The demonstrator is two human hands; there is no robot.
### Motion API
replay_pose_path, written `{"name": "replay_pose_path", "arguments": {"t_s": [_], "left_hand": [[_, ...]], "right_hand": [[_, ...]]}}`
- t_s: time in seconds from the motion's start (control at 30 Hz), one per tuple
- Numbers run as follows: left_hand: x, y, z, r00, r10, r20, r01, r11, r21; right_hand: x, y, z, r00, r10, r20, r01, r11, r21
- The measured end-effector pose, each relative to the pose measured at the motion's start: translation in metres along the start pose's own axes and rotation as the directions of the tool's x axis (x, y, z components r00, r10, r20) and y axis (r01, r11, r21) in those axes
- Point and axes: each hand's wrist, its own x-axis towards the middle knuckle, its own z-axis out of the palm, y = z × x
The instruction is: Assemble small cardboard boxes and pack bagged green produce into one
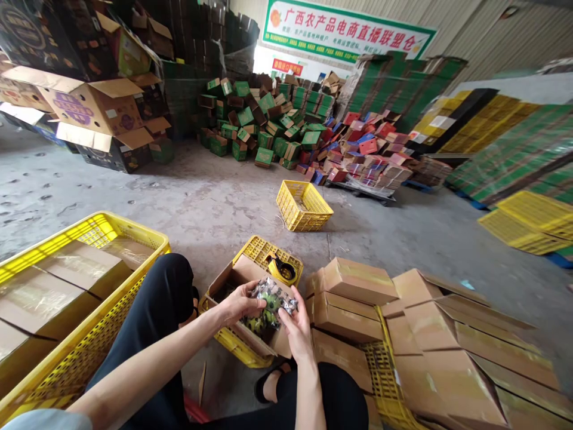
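Both hands hold a clear plastic bag (271, 297) with dark markings and something green showing through; its exact contents I cannot make out. My left hand (243, 303) grips its left side, and my right hand (296, 321) pinches its right side. Just beneath is an open cardboard box (250, 267) with more green and dark packed items (259, 324) in it. The box rests on a yellow plastic crate (244, 352). A yellow and black tape dispenser (282, 270) lies on that crate, behind the bag.
Beside my left knee stands a large yellow crate (156, 236) holding taped cartons (85, 263). Cardboard boxes (358, 280) are stacked to my right, around another yellow crate (385, 364). A smaller yellow crate (308, 218) sits ahead, before heaps of green boxes (264, 156) and red boxes (367, 146).
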Motion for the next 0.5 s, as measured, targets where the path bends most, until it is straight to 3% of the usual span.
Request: {"name": "replay_pose_path", "arguments": {"t_s": [0.17, 0.3, 0.5], "left_hand": [[-0.0006, 0.0023, -0.0003, 1.000, -0.005, -0.001, 0.005, 0.998, 0.063], [0.0012, 0.0038, -0.0004, 0.997, -0.017, -0.079, 0.023, 0.997, 0.075], [0.0028, 0.0046, 0.0002, 0.983, -0.060, -0.173, 0.075, 0.994, 0.082]], "right_hand": [[0.0014, 0.0011, -0.0020, 0.999, -0.010, 0.038, 0.010, 1.000, 0.007], [0.0007, 0.0045, -0.0040, 0.995, -0.051, 0.091, 0.052, 0.999, -0.011], [0.0013, 0.0041, -0.0022, 0.975, -0.199, 0.098, 0.220, 0.917, -0.332]]}}
